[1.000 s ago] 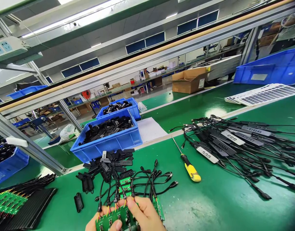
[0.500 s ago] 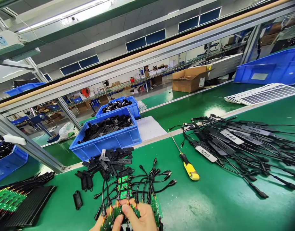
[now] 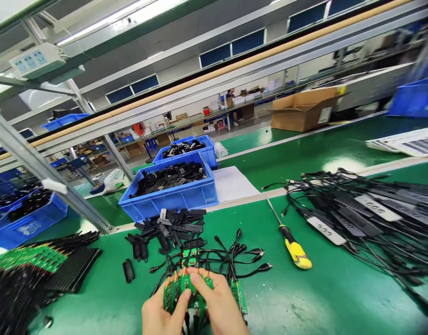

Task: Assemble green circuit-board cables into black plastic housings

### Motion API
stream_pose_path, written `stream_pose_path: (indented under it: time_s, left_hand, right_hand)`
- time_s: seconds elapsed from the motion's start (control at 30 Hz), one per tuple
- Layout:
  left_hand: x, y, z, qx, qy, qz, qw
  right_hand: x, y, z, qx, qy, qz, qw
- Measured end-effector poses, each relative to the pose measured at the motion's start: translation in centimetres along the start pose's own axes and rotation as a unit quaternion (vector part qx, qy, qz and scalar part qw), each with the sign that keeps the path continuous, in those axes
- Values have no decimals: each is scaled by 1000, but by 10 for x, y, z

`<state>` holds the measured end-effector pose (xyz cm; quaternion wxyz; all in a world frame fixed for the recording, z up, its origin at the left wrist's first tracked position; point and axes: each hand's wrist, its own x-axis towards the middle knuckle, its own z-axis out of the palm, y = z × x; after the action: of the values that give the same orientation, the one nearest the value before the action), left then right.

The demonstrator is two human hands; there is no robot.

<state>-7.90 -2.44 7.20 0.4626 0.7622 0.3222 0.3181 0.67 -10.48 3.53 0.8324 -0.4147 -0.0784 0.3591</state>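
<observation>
From the head view, grasps the green circuit board (image 3: 173,291) between left hand (image 3: 158,314) and right hand (image 3: 227,304), low in the middle of the view. Rests both thumbs on the facing side, close together, with the other fingers curled behind and mostly hidden. For a good hold, best to support by bare board and edges, sparing the small mounted parts and sharing pressure evenly, so as not to flex the panel. Better also not to tug the coloured wires (image 3: 185,271) along the far edge: probably weakest at the joints. Mind the black cables (image 3: 231,260) beyond, spread in a tangle and liable to snag; cannot tell the held board's own from the rest. Keep clear of the second board (image 3: 239,295) just beside the right hand, and of the yellow screwdriver (image 3: 294,249) farther right on the tabletop (image 3: 276,300).
</observation>
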Motion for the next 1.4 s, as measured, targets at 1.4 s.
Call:
stream_pose_path:
  time_s: [1.4]
  left_hand:
    - [-9, 6, -3, -171, -45, -167, 970]
  right_hand:
    - [-11, -16, -16, 45, -28, 100, 994]
